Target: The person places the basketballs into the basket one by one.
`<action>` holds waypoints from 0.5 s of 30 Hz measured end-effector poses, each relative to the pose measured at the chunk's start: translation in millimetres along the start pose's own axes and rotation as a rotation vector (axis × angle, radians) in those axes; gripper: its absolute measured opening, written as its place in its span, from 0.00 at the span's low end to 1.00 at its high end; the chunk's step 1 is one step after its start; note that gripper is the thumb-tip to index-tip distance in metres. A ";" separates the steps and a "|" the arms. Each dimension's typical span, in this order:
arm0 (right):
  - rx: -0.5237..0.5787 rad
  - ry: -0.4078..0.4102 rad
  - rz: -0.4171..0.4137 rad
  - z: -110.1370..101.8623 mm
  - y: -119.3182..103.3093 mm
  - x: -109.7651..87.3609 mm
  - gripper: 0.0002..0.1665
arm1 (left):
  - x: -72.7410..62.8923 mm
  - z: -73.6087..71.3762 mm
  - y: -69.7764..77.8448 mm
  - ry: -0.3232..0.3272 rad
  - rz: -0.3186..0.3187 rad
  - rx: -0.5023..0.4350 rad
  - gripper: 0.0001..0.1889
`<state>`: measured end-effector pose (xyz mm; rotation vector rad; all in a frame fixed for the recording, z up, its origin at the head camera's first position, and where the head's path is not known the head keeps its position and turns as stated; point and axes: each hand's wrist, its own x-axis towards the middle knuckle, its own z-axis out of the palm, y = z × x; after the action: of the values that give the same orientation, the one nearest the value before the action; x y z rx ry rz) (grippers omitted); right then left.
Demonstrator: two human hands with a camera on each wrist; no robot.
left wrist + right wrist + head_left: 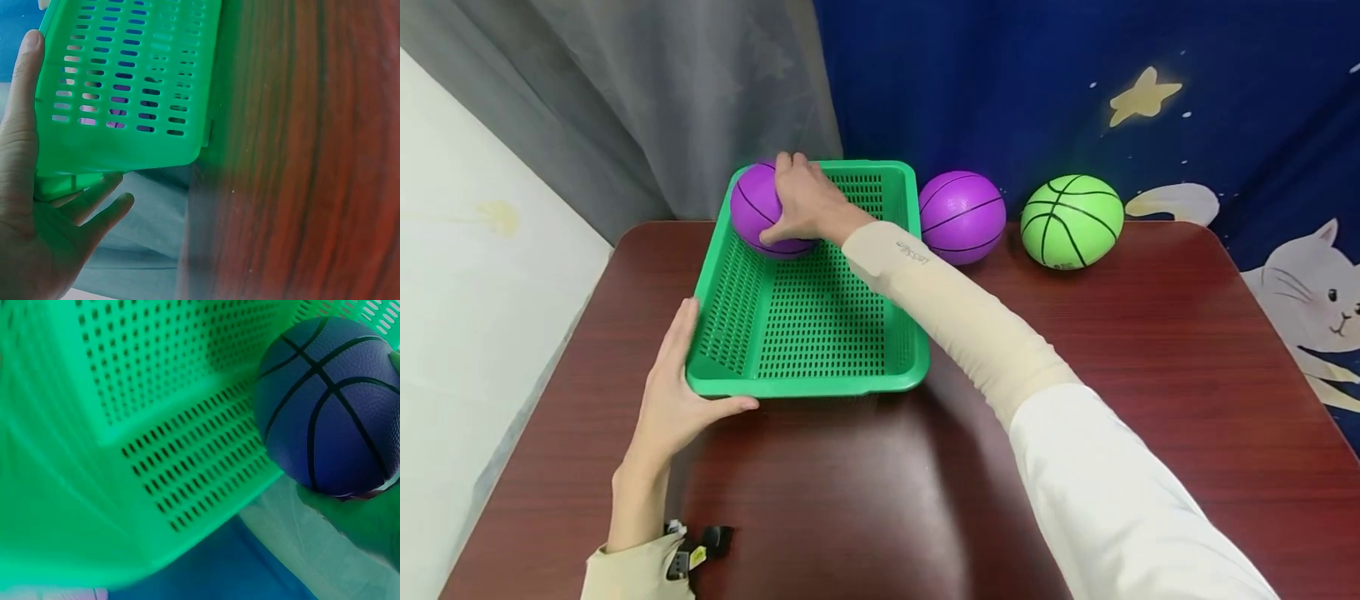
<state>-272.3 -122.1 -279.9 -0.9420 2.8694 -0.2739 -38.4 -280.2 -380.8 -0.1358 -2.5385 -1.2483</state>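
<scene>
A purple ball with black basketball lines is at the back left of the green plastic basket. My right hand holds this ball from its right side, thumb toward me and fingers over the far side. In the right wrist view the ball shows against the perforated wall, with part of the hand below it. My left hand spans the basket's near left corner, thumb along the front and straight fingers along the left side. The left wrist view shows that hand against the slotted basket wall.
Just right of the basket sits a second purple ball, with a light green ball farther right, both near the back edge of the brown wooden table. Grey and blue curtains hang behind; a white wall is at left.
</scene>
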 end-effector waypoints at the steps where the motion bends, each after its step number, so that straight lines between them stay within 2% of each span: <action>1: 0.023 -0.008 0.015 2.6 0.4 0.1 0.60 | -0.4 -0.5 0.9 0.003 0.002 -0.001 0.69; 5: 0.058 -0.040 0.062 13.2 5.4 -2.0 0.67 | 0.7 -3.8 4.1 0.002 0.012 0.010 0.70; 8: 0.026 -0.053 0.078 19.2 9.9 -4.0 0.70 | 3.0 -5.4 4.8 -0.011 0.017 0.030 0.69; 15: 0.037 -0.125 0.107 16.0 11.6 -15.2 0.74 | 0.7 -6.3 9.2 -0.024 -0.003 0.030 0.67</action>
<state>-264.2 -106.1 -297.2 -0.7671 2.7788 -0.2485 -35.7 -279.6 -370.0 -0.1411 -2.5779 -1.2165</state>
